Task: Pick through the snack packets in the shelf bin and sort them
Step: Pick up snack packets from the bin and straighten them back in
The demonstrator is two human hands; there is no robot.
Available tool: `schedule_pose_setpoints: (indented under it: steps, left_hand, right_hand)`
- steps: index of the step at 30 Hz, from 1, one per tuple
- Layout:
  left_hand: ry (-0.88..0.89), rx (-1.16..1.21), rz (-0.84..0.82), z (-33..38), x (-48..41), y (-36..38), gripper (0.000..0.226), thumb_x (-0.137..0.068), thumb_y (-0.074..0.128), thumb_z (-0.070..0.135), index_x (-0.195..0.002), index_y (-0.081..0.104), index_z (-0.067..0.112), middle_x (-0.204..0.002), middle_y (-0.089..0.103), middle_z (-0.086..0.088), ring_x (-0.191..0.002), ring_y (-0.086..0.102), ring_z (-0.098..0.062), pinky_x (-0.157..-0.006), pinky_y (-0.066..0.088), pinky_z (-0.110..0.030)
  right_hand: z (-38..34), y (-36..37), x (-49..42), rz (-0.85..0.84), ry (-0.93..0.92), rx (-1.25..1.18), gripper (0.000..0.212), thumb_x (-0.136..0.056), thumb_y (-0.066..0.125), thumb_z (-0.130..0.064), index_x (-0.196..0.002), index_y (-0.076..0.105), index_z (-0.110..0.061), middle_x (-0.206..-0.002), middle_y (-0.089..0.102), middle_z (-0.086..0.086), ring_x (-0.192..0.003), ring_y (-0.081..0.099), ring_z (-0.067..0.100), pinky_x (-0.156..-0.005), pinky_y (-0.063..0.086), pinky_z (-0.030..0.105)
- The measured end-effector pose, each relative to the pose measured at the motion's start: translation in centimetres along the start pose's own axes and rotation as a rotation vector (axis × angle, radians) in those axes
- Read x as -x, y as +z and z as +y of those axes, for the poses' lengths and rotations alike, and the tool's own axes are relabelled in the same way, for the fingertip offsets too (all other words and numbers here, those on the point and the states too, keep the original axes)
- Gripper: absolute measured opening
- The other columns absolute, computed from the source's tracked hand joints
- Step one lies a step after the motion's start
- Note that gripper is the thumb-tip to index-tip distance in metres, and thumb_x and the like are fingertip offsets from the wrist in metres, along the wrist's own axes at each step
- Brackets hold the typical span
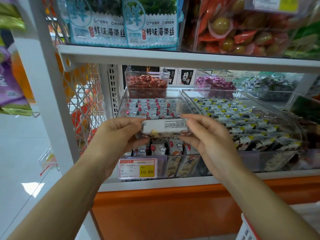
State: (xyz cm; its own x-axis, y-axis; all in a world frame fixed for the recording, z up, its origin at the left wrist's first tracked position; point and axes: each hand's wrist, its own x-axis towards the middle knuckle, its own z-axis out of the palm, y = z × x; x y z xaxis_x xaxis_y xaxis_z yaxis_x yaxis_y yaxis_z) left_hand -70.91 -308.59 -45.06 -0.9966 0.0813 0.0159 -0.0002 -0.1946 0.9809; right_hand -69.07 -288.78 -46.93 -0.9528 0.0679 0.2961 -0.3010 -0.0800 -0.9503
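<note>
Two hands hold one snack packet (pixel 164 126) between them. The left hand (pixel 119 134) pinches its left end and the right hand (pixel 207 137) pinches its right end, thumbs on top and fingers curled beneath. The packet is level, printed back facing up, just above the clear bin (pixel 120 106), which sits at the shelf's (pixel 173 183) front edge near the left corner. Rows of matching packets (pixel 155 108) stand upright in the bin, behind a price tag (pixel 138 168) on its front wall.

This looks like the checking step: one packet lifted out and read before it is placed. Next, the person must decide where it belongs, either back in a row here or in the neighbouring bin (pixel 242 115) to the right, then let go with one hand and slot it in upright.
</note>
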Motion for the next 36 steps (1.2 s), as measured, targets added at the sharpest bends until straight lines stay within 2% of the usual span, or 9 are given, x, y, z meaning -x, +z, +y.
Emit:
schedule_pose_setpoints:
  steps: [3, 7, 12, 15, 17, 20, 27, 31, 36]
  left_hand:
    - [0.008, -0.008, 0.039, 0.1, -0.3, 0.5, 0.024, -0.091, 0.052, 0.005, -0.078, 0.071, 0.005, -0.093, 0.072, -0.014, -0.085, 0.071, -0.023, -0.065, 0.058, -0.023]
    - [0.085, -0.002, 0.073, 0.6, -1.4, 0.9, 0.018, -0.093, 0.049, 0.01, -0.096, 0.067, 0.005, -0.096, 0.07, -0.009, -0.082, 0.071, -0.014, -0.064, 0.056, -0.018]
    - [0.282, -0.324, 0.157, 0.4, -4.1, 1.2, 0.031, -0.096, 0.049, 0.011, -0.126, 0.053, 0.015, -0.112, 0.061, 0.005, -0.079, 0.065, 0.001, -0.071, 0.051, -0.013]
    - [0.337, -0.745, 0.055, -0.6, -5.1, 2.1, 0.041, -0.097, 0.045, 0.018, -0.139, 0.041, 0.017, -0.122, 0.055, 0.003, -0.098, 0.055, -0.003, -0.08, 0.04, -0.003]
    - [0.33, -1.195, -0.006, -1.6, -5.7, 2.5, 0.051, -0.099, 0.038, 0.031, -0.145, 0.028, 0.013, -0.15, 0.031, -0.009, -0.137, 0.028, -0.023, -0.109, 0.022, -0.025]
    - [0.205, -1.564, -0.077, -2.5, -5.9, 2.6, 0.067, -0.097, 0.019, 0.051, -0.148, 0.015, 0.008, -0.158, 0.007, -0.012, -0.145, -0.003, -0.027, -0.117, -0.001, -0.043]
    - [0.167, -1.588, -0.132, -2.2, -5.0, 2.2, 0.073, -0.093, 0.011, 0.058, -0.149, 0.012, 0.011, -0.158, 0.009, -0.011, -0.145, 0.003, -0.025, -0.117, 0.004, -0.046]
    - [0.201, -1.628, -0.128, -1.8, -3.9, 2.2, 0.072, -0.094, 0.011, 0.058, -0.149, 0.006, 0.012, -0.158, 0.004, -0.012, -0.145, -0.001, -0.026, -0.118, 0.003, -0.043]
    - [0.151, -1.619, -0.17, -1.7, -2.9, 2.0, 0.076, -0.092, 0.009, 0.059, -0.15, 0.003, 0.01, -0.158, 0.0, -0.014, -0.145, -0.003, -0.027, -0.117, 0.002, -0.041]
  right_hand:
    - [0.0, 0.3, 0.1, -0.049, -0.102, 0.301, 0.03, -0.074, 0.067, -0.043, -0.104, 0.068, -0.04, -0.106, 0.067, -0.01, -0.105, 0.062, 0.012, -0.092, 0.05, 0.037]
    - [-0.6, 0.5, -0.8, 0.129, -0.175, 0.204, 0.008, -0.086, 0.061, -0.025, -0.091, 0.067, -0.027, -0.075, 0.067, -0.017, -0.074, 0.07, 0.011, -0.062, 0.059, 0.028]
    - [-1.6, 0.2, -3.1, 0.285, -0.219, 0.261, 0.008, -0.091, 0.057, -0.026, -0.083, 0.059, -0.024, -0.068, 0.059, -0.005, -0.043, 0.06, 0.009, -0.035, 0.042, 0.019]
    - [-1.9, 0.5, -5.2, 0.237, -0.133, 0.145, 0.002, -0.089, 0.061, -0.015, -0.09, 0.059, -0.016, -0.079, 0.061, 0.001, -0.049, 0.061, 0.014, -0.041, 0.048, 0.02]
    - [-2.0, 1.0, -6.5, 0.182, -0.071, 0.097, 0.012, -0.086, 0.063, -0.007, -0.097, 0.059, -0.01, -0.085, 0.061, 0.006, -0.056, 0.063, 0.019, -0.049, 0.054, 0.022]
    - [-1.7, 1.9, -8.3, 0.104, -0.042, 0.161, 0.025, -0.083, 0.064, 0.002, -0.106, 0.055, -0.004, -0.082, 0.062, 0.008, -0.057, 0.062, 0.015, -0.056, 0.057, 0.023]
    - [-1.0, 4.3, -12.7, -0.073, -0.167, 0.656, 0.027, -0.087, 0.063, -0.007, -0.108, 0.047, -0.012, -0.109, 0.054, 0.005, -0.062, 0.06, 0.017, -0.047, 0.052, 0.021]
    - [-0.1, 5.5, -14.8, -0.218, -0.244, 0.973, 0.034, -0.083, 0.07, -0.019, -0.11, 0.054, -0.008, -0.113, 0.054, 0.005, -0.097, 0.053, 0.018, -0.073, 0.041, 0.027]
    - [1.1, 7.1, -15.7, -0.353, -0.243, 1.065, 0.033, -0.08, 0.072, -0.021, -0.109, 0.061, -0.008, -0.104, 0.057, 0.003, -0.09, 0.049, 0.012, -0.07, 0.035, 0.024]
